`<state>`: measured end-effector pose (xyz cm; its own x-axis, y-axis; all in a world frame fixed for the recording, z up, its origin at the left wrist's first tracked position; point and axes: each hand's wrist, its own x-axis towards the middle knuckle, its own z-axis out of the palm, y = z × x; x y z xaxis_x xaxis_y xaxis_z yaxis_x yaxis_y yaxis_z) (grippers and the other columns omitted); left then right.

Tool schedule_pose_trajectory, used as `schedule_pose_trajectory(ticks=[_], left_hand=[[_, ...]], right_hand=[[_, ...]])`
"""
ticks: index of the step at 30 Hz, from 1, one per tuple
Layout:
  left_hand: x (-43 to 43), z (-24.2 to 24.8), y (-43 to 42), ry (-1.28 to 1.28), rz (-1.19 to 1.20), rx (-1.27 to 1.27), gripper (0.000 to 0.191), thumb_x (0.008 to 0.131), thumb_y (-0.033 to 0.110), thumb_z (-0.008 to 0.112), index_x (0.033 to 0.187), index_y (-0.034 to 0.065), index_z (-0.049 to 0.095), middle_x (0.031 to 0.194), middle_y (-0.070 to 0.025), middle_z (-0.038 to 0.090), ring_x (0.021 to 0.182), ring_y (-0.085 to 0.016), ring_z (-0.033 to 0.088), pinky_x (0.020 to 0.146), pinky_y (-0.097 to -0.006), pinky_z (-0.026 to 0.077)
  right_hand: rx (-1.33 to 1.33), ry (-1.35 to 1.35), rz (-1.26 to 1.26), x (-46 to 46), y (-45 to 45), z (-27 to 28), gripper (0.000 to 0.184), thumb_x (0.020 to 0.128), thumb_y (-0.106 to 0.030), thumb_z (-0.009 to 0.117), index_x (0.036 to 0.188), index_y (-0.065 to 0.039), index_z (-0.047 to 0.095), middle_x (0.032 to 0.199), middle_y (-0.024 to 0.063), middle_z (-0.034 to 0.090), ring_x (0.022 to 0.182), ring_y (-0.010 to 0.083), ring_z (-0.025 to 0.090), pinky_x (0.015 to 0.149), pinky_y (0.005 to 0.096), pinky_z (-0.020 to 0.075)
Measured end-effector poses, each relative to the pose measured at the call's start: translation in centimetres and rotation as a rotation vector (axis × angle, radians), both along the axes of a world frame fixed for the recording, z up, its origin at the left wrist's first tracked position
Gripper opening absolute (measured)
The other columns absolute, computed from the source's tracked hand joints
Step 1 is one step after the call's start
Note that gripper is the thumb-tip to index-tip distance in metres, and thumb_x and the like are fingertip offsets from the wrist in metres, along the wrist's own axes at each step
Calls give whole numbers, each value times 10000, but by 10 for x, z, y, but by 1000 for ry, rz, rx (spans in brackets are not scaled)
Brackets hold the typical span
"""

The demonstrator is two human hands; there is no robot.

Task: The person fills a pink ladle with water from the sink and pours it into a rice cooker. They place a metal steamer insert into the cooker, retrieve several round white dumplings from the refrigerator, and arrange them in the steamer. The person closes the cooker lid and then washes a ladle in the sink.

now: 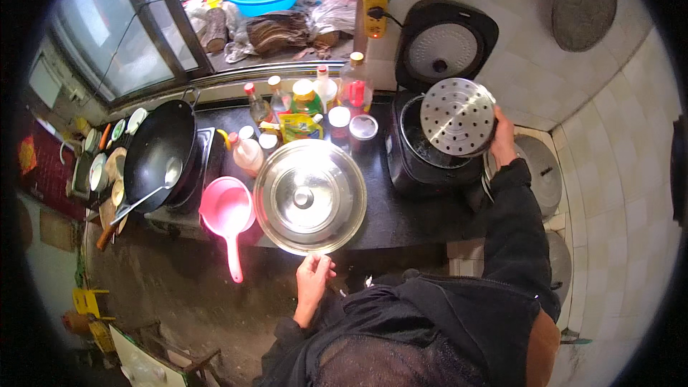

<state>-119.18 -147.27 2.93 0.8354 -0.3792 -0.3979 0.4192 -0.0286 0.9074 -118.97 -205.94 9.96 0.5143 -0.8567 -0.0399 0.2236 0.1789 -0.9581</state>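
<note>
My right hand point(503, 137) grips the right edge of a round metal steamer plate point(457, 116) with many small holes. The plate is tilted above the open rice cooker point(424, 180) and partly covers its dark inner pot point(411, 128). The cooker's lid point(443, 45) stands raised against the wall. My left hand point(313, 284) is at the counter's front edge with its fingers curled together and nothing visible in them. Just beyond it lies a large shiny pot lid point(336, 209) with a round knob; whether my fingertips touch its rim is unclear.
A pink dipper point(227, 209) sits left of the pot lid, its handle past the counter edge. Farther left, a black wok point(156, 156) holds a metal ladle point(172, 173). Several bottles point(260, 110) and jars point(338, 121) crowd below the window. A yellow power socket point(375, 11) hangs above.
</note>
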Motion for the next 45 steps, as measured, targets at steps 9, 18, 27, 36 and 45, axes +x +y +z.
schedule_pose_trajectory(ticks=[9,18,27,36,45], left_hand=[[-1,8,38,-54,25,30,171,959,187,596,892,30,594,789,-37,648,623,-86,602,569,-225,474],[13,19,102,-98,62,38,157,952,178,598,882,38,584,804,-42,650,627,-88,608,563,-226,480],[14,19,154,-234,130,86,249,963,266,535,912,36,616,777,-31,639,643,-117,613,604,-281,519],[-4,29,270,-46,552,-152,432,1024,402,390,1006,28,607,812,-77,632,583,-146,593,497,-278,457],[-108,24,443,-40,1195,-328,708,963,612,427,1349,19,419,1073,-143,600,776,-245,669,688,-348,548]], right_hand=[[146,-57,-71,-23,8,-7,367,974,-193,454,1232,29,593,1234,138,634,1117,275,607,940,408,488],[-90,-54,-324,-1,44,0,393,954,-284,566,1133,63,614,1115,113,639,939,227,601,820,363,478],[-844,185,-159,45,168,62,435,1007,-322,517,1200,54,622,1071,108,675,883,221,592,811,358,489],[-569,-87,1278,122,567,102,323,796,-110,729,1079,-21,601,875,-1,594,763,123,559,686,247,453],[-1606,-822,1804,95,882,33,211,748,-203,727,845,-82,585,804,80,588,771,313,604,685,436,477]])
